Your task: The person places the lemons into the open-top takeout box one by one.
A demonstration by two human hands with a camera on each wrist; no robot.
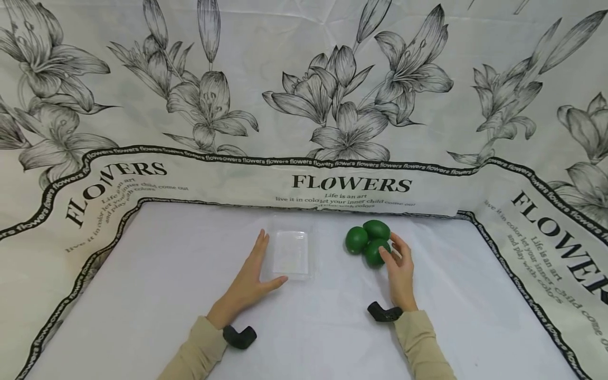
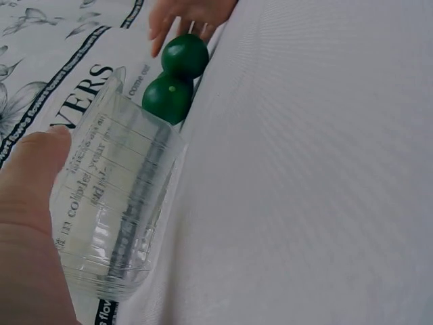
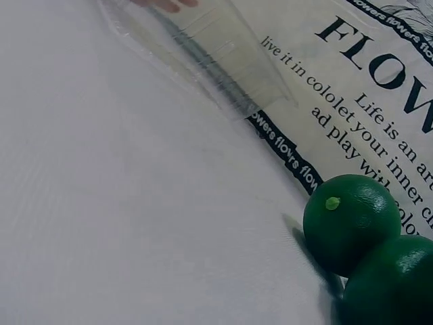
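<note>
A clear plastic box (image 1: 291, 254) sits on the white cloth left of centre. My left hand (image 1: 249, 282) is at its left side, thumb spread along the near edge and fingers straight; whether they touch the box is unclear. Three green limes stand close together: a left lime (image 1: 356, 240), a far lime (image 1: 377, 230) and a near lime (image 1: 375, 254). At their right side is my right hand (image 1: 401, 269), its thumb over the near lime and its loosely bent fingers beside the group. Two limes (image 3: 352, 223) show in the right wrist view, without that hand.
A white cloth (image 1: 328, 327) covers the table. Behind it and at both sides hangs a curtain (image 1: 228, 182) printed with flowers and lettering. Each wrist bears a black mount (image 1: 239, 336) at the cuff of a beige sleeve (image 1: 195, 348).
</note>
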